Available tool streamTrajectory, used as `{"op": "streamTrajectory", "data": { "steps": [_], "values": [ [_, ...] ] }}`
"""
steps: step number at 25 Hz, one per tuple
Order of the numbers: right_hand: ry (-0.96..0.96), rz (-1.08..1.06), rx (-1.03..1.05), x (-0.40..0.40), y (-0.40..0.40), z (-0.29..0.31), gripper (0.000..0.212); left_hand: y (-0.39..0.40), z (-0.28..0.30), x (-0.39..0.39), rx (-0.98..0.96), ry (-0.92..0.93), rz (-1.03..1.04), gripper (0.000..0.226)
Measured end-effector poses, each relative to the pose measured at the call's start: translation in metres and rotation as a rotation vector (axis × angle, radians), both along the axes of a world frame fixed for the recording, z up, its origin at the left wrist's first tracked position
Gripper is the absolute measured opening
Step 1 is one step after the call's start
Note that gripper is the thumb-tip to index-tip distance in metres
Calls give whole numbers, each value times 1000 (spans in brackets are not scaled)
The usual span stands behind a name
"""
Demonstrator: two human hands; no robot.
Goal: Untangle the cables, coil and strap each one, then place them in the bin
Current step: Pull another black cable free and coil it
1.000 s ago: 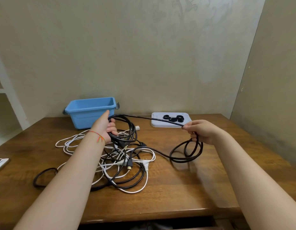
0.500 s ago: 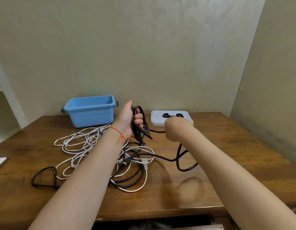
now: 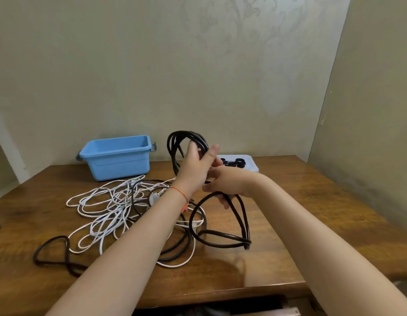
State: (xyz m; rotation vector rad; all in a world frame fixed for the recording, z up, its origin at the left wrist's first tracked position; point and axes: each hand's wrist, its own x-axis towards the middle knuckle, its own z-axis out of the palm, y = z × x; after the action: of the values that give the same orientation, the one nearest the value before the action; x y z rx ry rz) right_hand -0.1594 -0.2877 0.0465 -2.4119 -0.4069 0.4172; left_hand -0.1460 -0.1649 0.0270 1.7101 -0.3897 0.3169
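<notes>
The black cable (image 3: 188,142) stands partly coiled above the middle of the wooden table (image 3: 312,201). Its gathered loops rise at 12 o'clock from the left hand (image 3: 195,166), which grips them with thumb up and fingers wrapped around the bundle. Just beside it at 3 o'clock, the right hand (image 3: 229,183) pinches the same cable, from which a slack loop hangs toward 6 o'clock and touches the tabletop. An orange thread bracelet (image 3: 182,193) circles the left wrist.

At 9 o'clock from the hands lies the white cable (image 3: 102,208), spread in many loose loops and crossed with further black cable in one tangle under the left forearm. A black loop (image 3: 54,252) trails out at 8 o'clock near the table's front edge.

The blue bin (image 3: 118,160) sits at 10 o'clock against the wall, apart from the tangle. At 2 o'clock, partly behind the hands, a white tray (image 3: 251,164) holds black straps (image 3: 237,163). No writing can be read anywhere.
</notes>
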Motion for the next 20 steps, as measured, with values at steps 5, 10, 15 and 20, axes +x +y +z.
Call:
{"op": "streamTrajectory", "data": {
  "steps": [5, 10, 15, 20],
  "values": [
    [-6, 44, 104, 1, -8, 1, 16, -3, -2, 2, 368, -46, 104, 33],
    [37, 105, 101, 4, -21, 5, 9, -5, 5, 8, 646, -34, 127, 30],
    [-128, -71, 272, 9, -37, 3, 28, 3, 9, 5, 695, 229, 74, 34],
    [-128, -224, 194, 17, -60, 10, 56, 26, 8, 7, 704, 496, -233, 57]
  ]
}}
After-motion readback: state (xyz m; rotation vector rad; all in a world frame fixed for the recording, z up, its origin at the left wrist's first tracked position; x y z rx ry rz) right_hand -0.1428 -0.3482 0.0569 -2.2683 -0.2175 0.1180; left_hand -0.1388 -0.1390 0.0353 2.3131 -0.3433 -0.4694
